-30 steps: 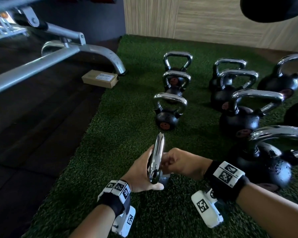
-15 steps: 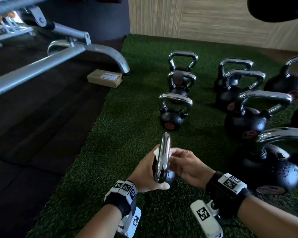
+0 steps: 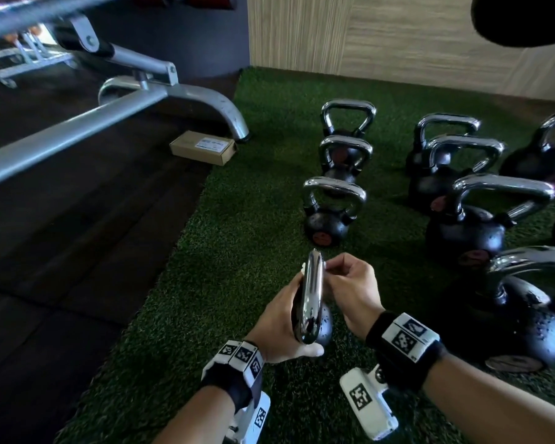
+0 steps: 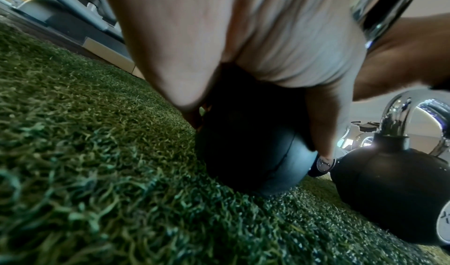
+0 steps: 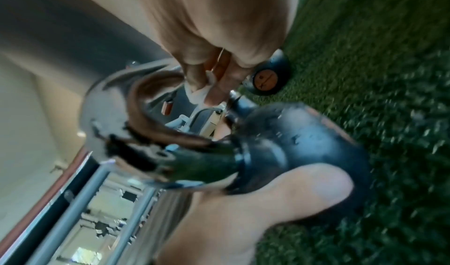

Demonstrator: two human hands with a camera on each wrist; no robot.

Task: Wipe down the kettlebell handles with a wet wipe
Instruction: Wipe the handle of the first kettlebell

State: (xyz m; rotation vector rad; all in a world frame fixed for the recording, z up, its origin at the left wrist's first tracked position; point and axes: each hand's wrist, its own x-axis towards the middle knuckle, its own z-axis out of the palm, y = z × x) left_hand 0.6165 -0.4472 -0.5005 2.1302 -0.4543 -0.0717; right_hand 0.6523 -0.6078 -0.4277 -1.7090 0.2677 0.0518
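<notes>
Kettlebell (image 3: 313,302) stands on turf (image 3: 237,251), left hand (image 3: 279,328) gripping its body; other kettlebells (image 3: 330,209) crowd ahead. Only the right-wrist view shows the wipe (image 5: 199,92) pinched by the right hand (image 3: 350,290).

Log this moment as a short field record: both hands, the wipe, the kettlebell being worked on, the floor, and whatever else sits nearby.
left hand: steadies the small kettlebell, thumb against its black ball
right hand: pinches the wet wipe at the far end of the chrome handle
small kettlebell: on the green turf, handle edge-on to the head camera
other kettlebells: eight at least partly in view on the turf, the nearest row starting at
nearby: cardboard box at the turf's edge; grey bench frame on dark flooring
</notes>
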